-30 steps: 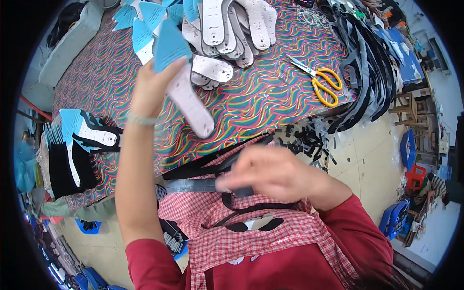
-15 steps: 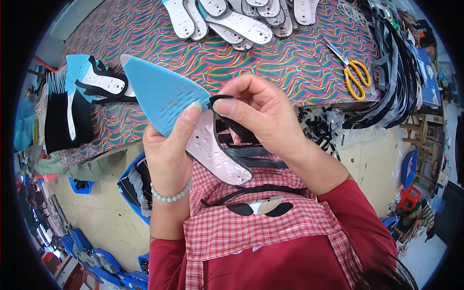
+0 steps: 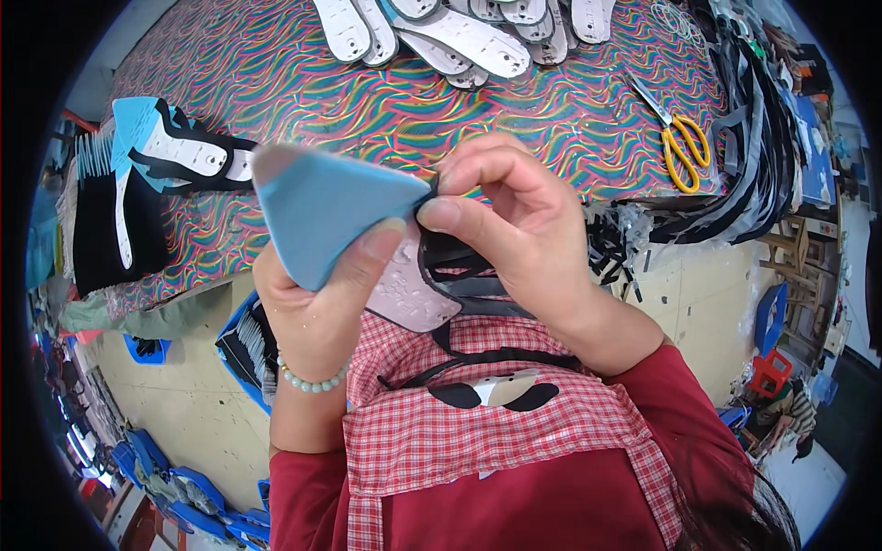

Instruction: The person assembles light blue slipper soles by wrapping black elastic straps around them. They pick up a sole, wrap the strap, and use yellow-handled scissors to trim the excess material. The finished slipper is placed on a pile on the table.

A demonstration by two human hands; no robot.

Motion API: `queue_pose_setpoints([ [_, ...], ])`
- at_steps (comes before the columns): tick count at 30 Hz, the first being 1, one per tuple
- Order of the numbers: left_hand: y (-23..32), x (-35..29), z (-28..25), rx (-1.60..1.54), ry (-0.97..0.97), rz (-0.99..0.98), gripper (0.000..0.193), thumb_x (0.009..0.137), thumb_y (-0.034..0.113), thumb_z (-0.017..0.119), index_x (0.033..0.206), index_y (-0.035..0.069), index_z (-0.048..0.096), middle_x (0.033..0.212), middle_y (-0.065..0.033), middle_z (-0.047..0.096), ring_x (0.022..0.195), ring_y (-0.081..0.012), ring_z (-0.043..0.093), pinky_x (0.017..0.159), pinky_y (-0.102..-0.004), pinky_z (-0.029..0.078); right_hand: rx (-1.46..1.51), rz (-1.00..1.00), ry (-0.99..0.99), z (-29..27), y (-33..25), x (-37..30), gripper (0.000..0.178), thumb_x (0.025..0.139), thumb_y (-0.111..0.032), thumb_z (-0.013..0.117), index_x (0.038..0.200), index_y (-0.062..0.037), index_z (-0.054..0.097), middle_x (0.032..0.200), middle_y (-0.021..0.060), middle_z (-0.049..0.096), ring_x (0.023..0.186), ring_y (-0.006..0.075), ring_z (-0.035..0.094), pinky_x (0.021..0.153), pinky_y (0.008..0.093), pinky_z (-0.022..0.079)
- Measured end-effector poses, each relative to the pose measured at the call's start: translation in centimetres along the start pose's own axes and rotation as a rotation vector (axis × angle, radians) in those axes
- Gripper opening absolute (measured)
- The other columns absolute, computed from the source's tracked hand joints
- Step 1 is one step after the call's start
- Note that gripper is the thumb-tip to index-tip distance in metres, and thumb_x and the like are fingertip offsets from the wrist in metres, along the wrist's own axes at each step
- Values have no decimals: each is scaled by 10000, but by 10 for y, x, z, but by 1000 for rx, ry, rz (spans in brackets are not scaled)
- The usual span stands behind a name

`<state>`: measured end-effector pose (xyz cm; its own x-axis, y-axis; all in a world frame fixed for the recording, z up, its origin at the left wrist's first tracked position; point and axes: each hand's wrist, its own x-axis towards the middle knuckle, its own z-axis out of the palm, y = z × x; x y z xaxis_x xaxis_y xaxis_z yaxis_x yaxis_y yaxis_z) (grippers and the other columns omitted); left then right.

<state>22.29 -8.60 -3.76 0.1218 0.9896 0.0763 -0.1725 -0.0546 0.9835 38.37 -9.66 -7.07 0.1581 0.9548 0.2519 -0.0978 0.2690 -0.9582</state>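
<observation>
An insole [image 3: 335, 207] with a pointed blue front and a pale, dark-edged heel part is held up in front of my apron. My left hand [image 3: 317, 298] grips it from below, thumb on top across the blue part. At the right corner of the blue part, a narrow black strip [image 3: 432, 188] meets the edge. My right hand [image 3: 524, 220] pinches that strip between thumb and fingers; the rest of its run is partly hidden behind the insole and hand. Below hang black bands [image 3: 487, 298] over the checked apron.
Several pale insoles [image 3: 473, 46] are piled at the far side of the patterned table [image 3: 551, 119]. Yellow-handled scissors [image 3: 684, 151] lie at right, beside bundled black strips [image 3: 749, 156]. Blue-fronted insoles [image 3: 184, 151] sit at left. A blue bin [image 3: 248, 344] stands below the table edge.
The insole has tilted, its pointed tip coming lower and slightly right, and less of the heel part shows. My right hand has shifted a little to the right, still pinching the strip.
</observation>
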Motion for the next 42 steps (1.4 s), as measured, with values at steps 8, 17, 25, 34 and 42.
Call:
queue_pose_setpoints([
  [8, 11, 21, -13, 336, -356, 376, 244, 739, 7, 732, 979, 48, 703, 899, -80, 612, 807, -135, 564, 676, -250, 454, -500, -226, -239, -24, -54, 9, 134, 763, -80, 732, 863, -28, 660, 914, 88, 605, 933, 229, 589, 838, 330, 449],
  [17, -9, 33, -1, -82, -422, 160, 461, 887, 240, 532, 1206, -94, 539, 1172, -207, 595, 1093, -304, 579, 924, -396, 458, -86, 138, -383, -11, -31, 11, 152, 927, -145, 562, 974, -12, 618, 815, 69, 592, 775, 194, 575, 701, 309, 459],
  [25, 0, 18, -3, -221, -295, 144, 501, 975, 328, 438, 1276, -70, 479, 962, -152, 628, 1075, -361, 568, 935, -471, 441, 179, 37, -133, -5, -9, -14, 171, 849, -60, 668, 1015, -20, 661, 819, 21, 612, 739, 86, 547, 644, 247, 442],
  [34, 22, 13, 11, -76, -164, 117, 459, 955, 229, 490, 1255, -118, 470, 954, -203, 621, 716, -224, 611, 613, -308, 516, 128, 67, -259, -3, -6, -19, 118, 815, -87, 698, 910, -17, 692, 833, 57, 622, 780, 158, 576, 675, 281, 455],
  [42, 8, 43, 31, -187, -108, -186, 328, 923, 157, 558, 1143, -86, 542, 916, -164, 652, 733, -176, 628, 625, -266, 510, -490, -67, -181, -7, -14, -10, 136, 829, -88, 622, 804, -2, 520, 726, 96, 523, 611, 213, 528, 551, 327, 430],
])
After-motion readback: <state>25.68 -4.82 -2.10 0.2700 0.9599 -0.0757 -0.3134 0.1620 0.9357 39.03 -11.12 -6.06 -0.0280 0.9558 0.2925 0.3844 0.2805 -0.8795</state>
